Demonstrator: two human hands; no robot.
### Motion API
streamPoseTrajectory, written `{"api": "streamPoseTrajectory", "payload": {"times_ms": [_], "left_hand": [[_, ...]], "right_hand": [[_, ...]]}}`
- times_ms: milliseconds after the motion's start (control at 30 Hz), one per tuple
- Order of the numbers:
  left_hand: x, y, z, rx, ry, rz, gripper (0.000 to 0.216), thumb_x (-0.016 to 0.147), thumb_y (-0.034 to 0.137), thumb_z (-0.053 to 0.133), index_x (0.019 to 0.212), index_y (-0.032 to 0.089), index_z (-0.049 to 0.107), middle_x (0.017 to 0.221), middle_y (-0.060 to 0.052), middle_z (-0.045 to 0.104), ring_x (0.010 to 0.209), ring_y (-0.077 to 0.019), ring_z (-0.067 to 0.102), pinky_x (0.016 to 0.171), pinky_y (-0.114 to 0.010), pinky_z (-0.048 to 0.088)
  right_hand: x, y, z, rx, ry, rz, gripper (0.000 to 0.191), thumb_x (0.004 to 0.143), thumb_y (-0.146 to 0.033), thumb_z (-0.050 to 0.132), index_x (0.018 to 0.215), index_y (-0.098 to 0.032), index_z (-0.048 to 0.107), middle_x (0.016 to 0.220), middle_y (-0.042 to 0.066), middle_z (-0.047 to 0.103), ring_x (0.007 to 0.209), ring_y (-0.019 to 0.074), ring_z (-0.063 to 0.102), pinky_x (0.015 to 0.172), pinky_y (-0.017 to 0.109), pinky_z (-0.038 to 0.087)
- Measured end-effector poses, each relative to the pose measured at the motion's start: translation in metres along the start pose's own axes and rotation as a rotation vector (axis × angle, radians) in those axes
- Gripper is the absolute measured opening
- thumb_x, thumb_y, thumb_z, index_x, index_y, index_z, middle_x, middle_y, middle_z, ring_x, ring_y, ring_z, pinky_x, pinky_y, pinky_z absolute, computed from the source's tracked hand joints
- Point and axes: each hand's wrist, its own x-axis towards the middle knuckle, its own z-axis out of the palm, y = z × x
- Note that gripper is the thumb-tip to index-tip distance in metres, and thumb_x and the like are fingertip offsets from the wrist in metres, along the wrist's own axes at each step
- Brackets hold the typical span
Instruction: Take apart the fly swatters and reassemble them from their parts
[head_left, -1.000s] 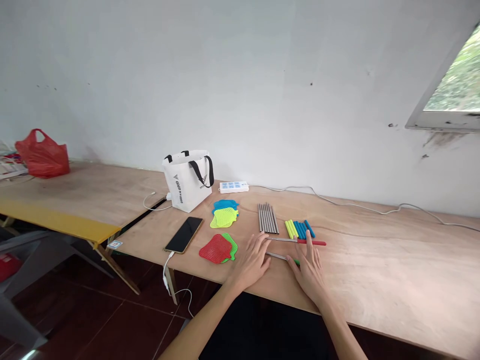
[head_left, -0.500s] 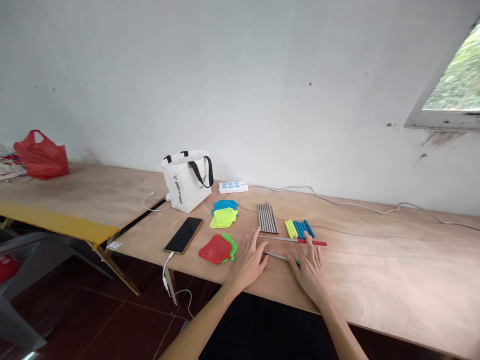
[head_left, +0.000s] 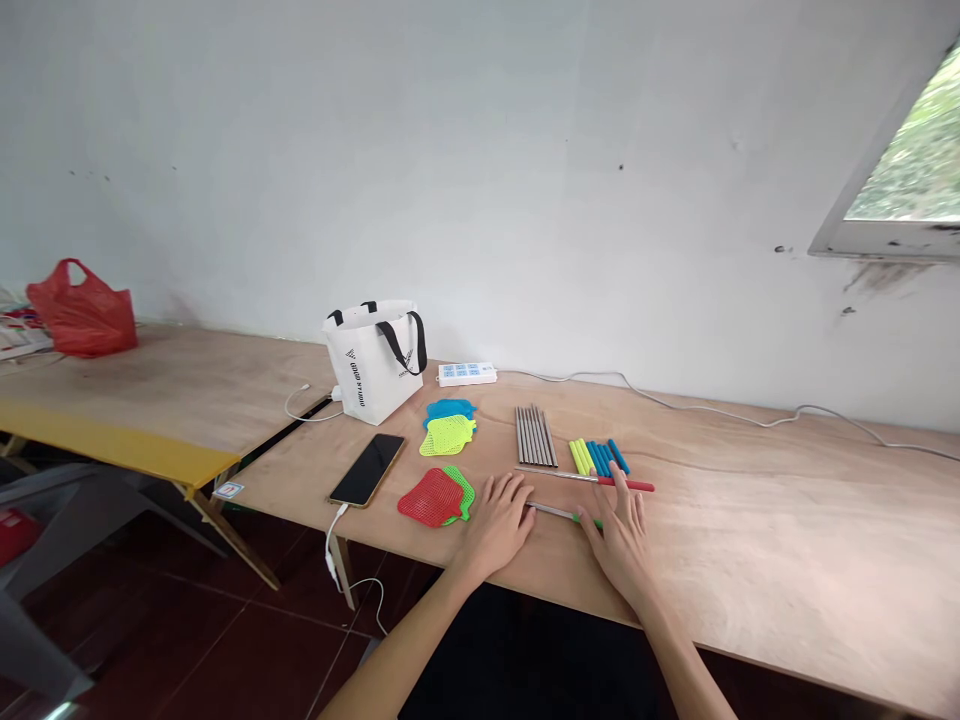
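Left hand (head_left: 501, 515): we see it released, palm down on the desk (head_left: 750, 545), fingers spread, gripping nothing.
Right hand (head_left: 621, 530): likewise flat and open; its thumb side lies at the green end of the rod.
Green-handled rod (head_left: 561, 513): it lies on the desk between our two hands, bare metal end toward the left fingertips. We cannot tell whether either hand touches it.
Roll risk: the rod is thin and round, so a nudge from a flat palm could send it toward the near edge of the desk.
Red-handled rod (head_left: 600, 481): it lies just behind, at the right fingertips. A careless reach could knock it into the yellow and blue handles (head_left: 598, 457).
Mesh heads (head_left: 433, 497): red over green, just beside the left hand. A sideways sweep could shove them toward the phone (head_left: 368, 469).
Steel rods (head_left: 535, 437): a loose bundle that would scatter if bumped.
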Motion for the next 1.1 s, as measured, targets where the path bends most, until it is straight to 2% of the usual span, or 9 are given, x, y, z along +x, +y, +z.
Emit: {"api": "streamPoseTrajectory", "payload": {"times_ms": [200, 400, 700, 1000, 1100], "left_hand": [[0.0001, -0.0001, 0.0, 0.001, -0.002, -0.01, 0.031, 0.105, 0.033, 0.044, 0.131, 0.023, 0.058, 0.144, -0.008, 0.058, 0.136, -0.0286, 0.05, 0.116, -0.053, 0.036], [-0.0002, -0.0007, 0.001, 0.005, -0.005, -0.007, 0.031, 0.104, 0.031, 0.046, 0.131, 0.023, 0.057, 0.145, -0.008, 0.057, 0.138, -0.0281, 0.048, 0.117, -0.053, 0.035], [0.0, -0.0003, 0.001, 0.001, -0.01, -0.01, 0.03, 0.104, 0.03, 0.047, 0.131, 0.022, 0.057, 0.147, -0.008, 0.056, 0.14, -0.0275, 0.046, 0.118, -0.052, 0.034], [-0.0001, -0.0009, 0.0003, -0.008, -0.008, 0.0, 0.031, 0.103, 0.029, 0.045, 0.132, 0.022, 0.057, 0.145, -0.009, 0.058, 0.137, -0.0285, 0.049, 0.118, -0.055, 0.034], [-0.0003, -0.0015, 0.0002, -0.012, -0.027, -0.007, 0.032, 0.102, 0.029, 0.048, 0.132, 0.022, 0.057, 0.147, -0.009, 0.056, 0.139, -0.0296, 0.048, 0.118, -0.056, 0.034]], "right_hand": [[-0.0001, 0.0004, -0.0003, 0.027, -0.015, -0.005, 0.062, 0.103, -0.055, 0.034, 0.158, -0.026, 0.032, 0.17, 0.012, 0.011, 0.153, 0.0362, 0.023, 0.118, 0.064, 0.029], [-0.0004, 0.0024, 0.0025, 0.031, 0.007, -0.038, 0.059, 0.104, -0.052, 0.036, 0.156, -0.024, 0.034, 0.169, 0.014, 0.016, 0.154, 0.0355, 0.023, 0.119, 0.065, 0.027], [0.0007, 0.0024, 0.0037, 0.025, 0.034, -0.061, 0.064, 0.104, -0.052, 0.034, 0.16, -0.022, 0.023, 0.17, 0.016, 0.015, 0.155, 0.0342, 0.02, 0.118, 0.063, 0.03], [0.0001, 0.0037, 0.0046, 0.072, 0.005, -0.064, 0.059, 0.104, -0.05, 0.037, 0.156, -0.023, 0.034, 0.167, 0.016, 0.025, 0.149, 0.0332, 0.035, 0.115, 0.059, 0.036], [0.0007, 0.004, 0.0041, 0.075, -0.006, -0.065, 0.055, 0.104, -0.051, 0.039, 0.15, -0.021, 0.043, 0.166, 0.016, 0.028, 0.149, 0.033, 0.034, 0.116, 0.059, 0.035]]}}
